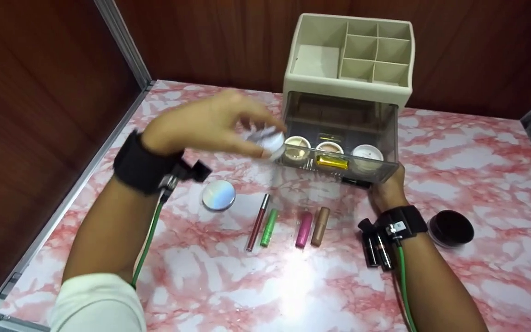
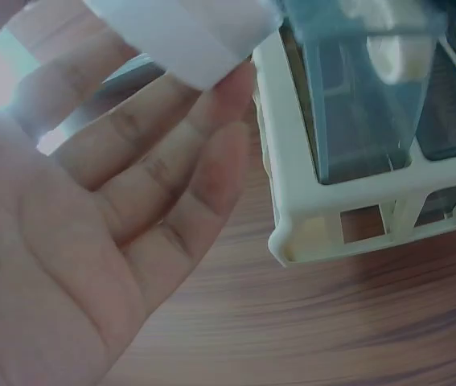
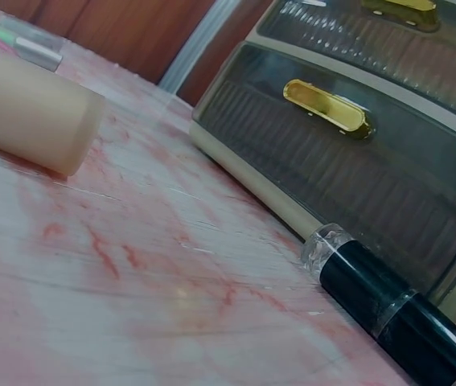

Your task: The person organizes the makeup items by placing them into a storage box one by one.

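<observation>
My left hand (image 1: 221, 122) pinches a small white round jar (image 1: 272, 142) between thumb and fingertips, blurred, beside the drawer's left edge. In the left wrist view the white jar (image 2: 191, 36) sits at the fingertips. A smoky clear drawer (image 1: 339, 163) stands pulled out of a cream cosmetics organizer (image 1: 348, 87). Inside it are a left jar (image 1: 297, 148), a middle jar (image 1: 329, 148) and a right jar (image 1: 367, 154). My right hand (image 1: 390, 189) is below the drawer's right front corner, fingers mostly hidden. Close to it is a black lipstick tube (image 3: 396, 310); whether it is held is unclear.
On the marbled table (image 1: 191, 286) lie a shiny round compact (image 1: 219, 195), a red gloss tube (image 1: 258, 222), and green (image 1: 269, 228), pink (image 1: 303, 229) and brown (image 1: 321, 226) tubes. Two black tubes (image 1: 377, 250) and a dark-lidded jar (image 1: 451, 228) are by the right wrist.
</observation>
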A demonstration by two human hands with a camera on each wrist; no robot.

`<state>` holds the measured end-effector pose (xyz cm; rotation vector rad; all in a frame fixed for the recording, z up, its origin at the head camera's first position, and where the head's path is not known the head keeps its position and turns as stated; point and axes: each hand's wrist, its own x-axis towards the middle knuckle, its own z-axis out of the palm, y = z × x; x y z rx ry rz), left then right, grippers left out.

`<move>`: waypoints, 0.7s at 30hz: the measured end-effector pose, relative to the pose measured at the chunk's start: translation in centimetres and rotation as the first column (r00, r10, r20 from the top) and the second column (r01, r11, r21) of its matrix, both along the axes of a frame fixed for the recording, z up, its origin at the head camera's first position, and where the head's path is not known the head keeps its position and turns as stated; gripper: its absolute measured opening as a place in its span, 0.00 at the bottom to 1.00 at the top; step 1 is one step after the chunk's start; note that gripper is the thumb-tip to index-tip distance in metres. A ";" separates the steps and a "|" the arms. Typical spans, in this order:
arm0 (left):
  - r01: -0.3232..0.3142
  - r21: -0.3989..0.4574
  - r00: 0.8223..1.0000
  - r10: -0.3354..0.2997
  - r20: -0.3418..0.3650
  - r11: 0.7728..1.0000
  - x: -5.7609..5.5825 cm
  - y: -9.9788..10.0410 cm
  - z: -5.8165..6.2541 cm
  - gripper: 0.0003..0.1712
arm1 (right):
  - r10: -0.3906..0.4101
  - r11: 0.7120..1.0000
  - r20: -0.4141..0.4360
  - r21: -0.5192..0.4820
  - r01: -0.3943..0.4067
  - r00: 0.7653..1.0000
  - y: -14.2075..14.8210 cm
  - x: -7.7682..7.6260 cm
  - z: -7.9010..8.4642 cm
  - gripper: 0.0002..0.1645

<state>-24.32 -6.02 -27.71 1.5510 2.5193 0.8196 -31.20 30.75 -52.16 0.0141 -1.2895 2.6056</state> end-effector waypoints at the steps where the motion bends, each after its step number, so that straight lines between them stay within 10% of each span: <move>1: -0.024 -0.022 1.000 0.024 -0.003 0.999 -0.4 0.3 0.4 0.22 | -0.002 1.000 0.002 0.000 0.002 1.000 0.0 0.0 0.0 0.36; 12: -0.147 -0.190 0.989 0.142 -0.039 0.971 -2.8 2.9 3.5 0.25 | 0.042 0.999 -0.117 -0.027 -0.046 0.992 -0.4 0.1 0.0 0.30; 21: -0.189 -0.264 0.982 0.186 -0.038 0.946 -4.8 5.6 5.0 0.24 | 0.020 1.000 -0.036 -0.022 -0.021 0.999 0.0 0.3 0.1 0.33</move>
